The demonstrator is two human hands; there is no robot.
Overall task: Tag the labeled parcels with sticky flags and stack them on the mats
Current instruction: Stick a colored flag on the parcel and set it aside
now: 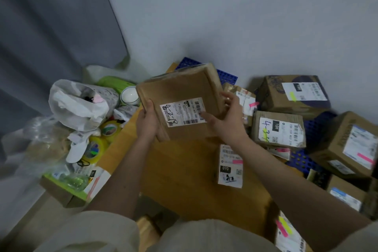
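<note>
A flat brown parcel [182, 90] with a white label [183, 111] marked 4-2-18 is held up in the middle of the view. My left hand [148, 120] grips its lower left edge, thumb on top. My right hand [227, 116] is at the parcel's right side, thumb lying on the label's right end and fingers spread loosely by the edge. No flag shows on this label. To the right, several labelled parcels [278, 129] with pink or yellow flags lie on blue mats [227, 76].
A big brown box [194, 180] with a flagged label sits under my arms. On the left lie white plastic bags [79, 104], yellow tape rolls [96, 148], a white cup [129, 95] and a green-edged box [67, 186]. A grey curtain hangs far left.
</note>
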